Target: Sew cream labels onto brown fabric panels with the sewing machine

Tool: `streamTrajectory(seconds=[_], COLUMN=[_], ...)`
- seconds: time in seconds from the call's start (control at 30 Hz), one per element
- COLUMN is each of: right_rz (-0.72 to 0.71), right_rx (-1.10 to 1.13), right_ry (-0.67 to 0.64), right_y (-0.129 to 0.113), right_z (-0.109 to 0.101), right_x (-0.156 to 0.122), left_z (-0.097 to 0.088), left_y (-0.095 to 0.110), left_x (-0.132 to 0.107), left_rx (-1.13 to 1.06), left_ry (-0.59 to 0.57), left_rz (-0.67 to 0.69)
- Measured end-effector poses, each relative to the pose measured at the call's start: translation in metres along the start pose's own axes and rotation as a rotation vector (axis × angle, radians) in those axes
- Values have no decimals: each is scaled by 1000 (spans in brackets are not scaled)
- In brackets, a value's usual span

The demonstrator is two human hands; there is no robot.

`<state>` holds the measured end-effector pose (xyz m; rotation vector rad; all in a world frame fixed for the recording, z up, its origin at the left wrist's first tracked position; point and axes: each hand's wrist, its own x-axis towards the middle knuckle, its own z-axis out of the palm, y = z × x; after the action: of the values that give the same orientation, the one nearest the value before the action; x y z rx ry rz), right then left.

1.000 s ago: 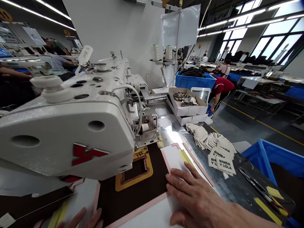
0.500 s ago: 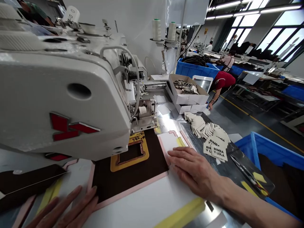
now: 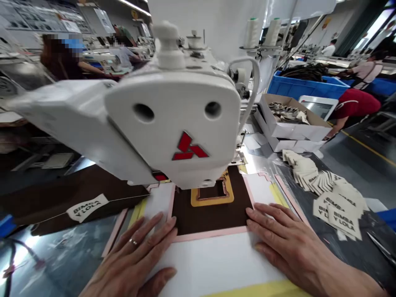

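Dark brown fabric [image 3: 210, 218] lies flat inside a white template board [image 3: 216, 262] edged with pink and yellow strips. My left hand [image 3: 140, 251], with a ring on one finger, rests flat on the board's left side, fingertips at the fabric's left edge. On the opposite side my right hand [image 3: 278, 231] lies spread, fingertips touching the fabric's right edge. A yellow frame [image 3: 194, 200] with a rectangular opening sits on the fabric, partly hidden by the white sewing machine head [image 3: 173, 123]. The needle area is out of sight behind that head.
Several printed labels [image 3: 343, 218] are fanned out at right, near scissors [image 3: 382, 247]. Behind them stands a cardboard box [image 3: 291, 119] of dark pieces. At left, a label [image 3: 87, 207] lies on brown fabric [image 3: 123, 194] with a thread running across. Other people work in the background.
My view has swung left, bringing the machine's front and the labelled fabric at left into sight. Both hands remain flat at the two sides of the brown fabric.
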<state>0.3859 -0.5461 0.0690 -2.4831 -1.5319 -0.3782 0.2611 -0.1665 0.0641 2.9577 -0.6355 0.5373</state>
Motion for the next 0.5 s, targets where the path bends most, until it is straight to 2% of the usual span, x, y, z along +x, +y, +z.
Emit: streamTrajectory(seconds=[0.1, 0.2, 0.3, 0.4, 0.5], right_rz=[-121, -148, -169, -188, -179], right_rx=[-87, -96, -104, -117, -107], right_ry=[79, 187, 210, 196, 198], right_y=[8, 17, 24, 25, 22], right_z=[7, 25, 40, 42, 33], right_x=[-1, -5, -12, -13, -8], left_z=[-3, -2, 2, 3, 1], left_y=[2, 0, -7, -10, -8], left_x=[-1, -3, -6, -7, -5], left_rx=[50, 75, 87, 89, 103], left_ry=[12, 13, 43, 66, 49], left_rz=[5, -10, 18, 97, 45])
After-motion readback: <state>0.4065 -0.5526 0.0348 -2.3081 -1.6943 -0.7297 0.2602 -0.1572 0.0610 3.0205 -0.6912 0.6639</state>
